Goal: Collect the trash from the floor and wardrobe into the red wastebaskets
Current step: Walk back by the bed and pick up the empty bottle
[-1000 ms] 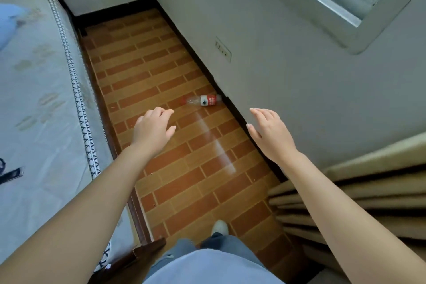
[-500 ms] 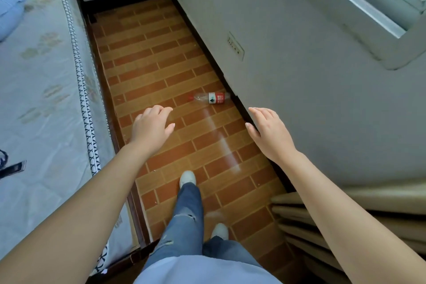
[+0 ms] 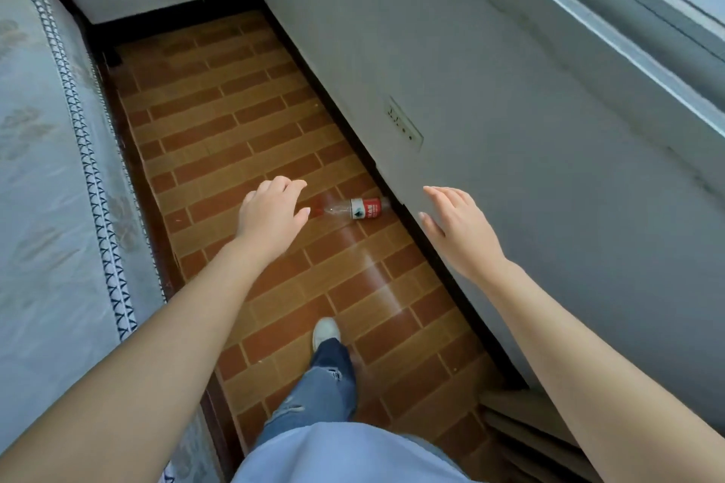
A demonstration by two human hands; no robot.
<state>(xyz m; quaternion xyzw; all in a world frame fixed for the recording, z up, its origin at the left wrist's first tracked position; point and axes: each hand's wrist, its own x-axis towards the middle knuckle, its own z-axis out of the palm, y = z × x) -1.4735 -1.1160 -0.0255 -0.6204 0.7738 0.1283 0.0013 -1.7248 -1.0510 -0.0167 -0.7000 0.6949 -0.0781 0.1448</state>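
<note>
A clear plastic bottle (image 3: 355, 208) with a red and white label lies on its side on the brick-patterned floor, close to the dark skirting of the right wall. My left hand (image 3: 270, 210) hovers with relaxed fingers just left of the bottle's neck and holds nothing. My right hand (image 3: 457, 225) is stretched out flat to the right of the bottle, in front of the wall, also empty. No red wastebasket is in view.
A bed (image 3: 47, 184) with a pale patterned cover lines the left side of the narrow floor strip. The white wall (image 3: 510, 169) with a socket (image 3: 404, 123) and a window sill runs along the right. Folded beige curtain or bedding (image 3: 525, 431) lies at lower right. My foot (image 3: 325, 331) steps forward.
I have walked forward along the strip, so the bottle now lies nearer, between my hands. Both hands stay outstretched and empty.
</note>
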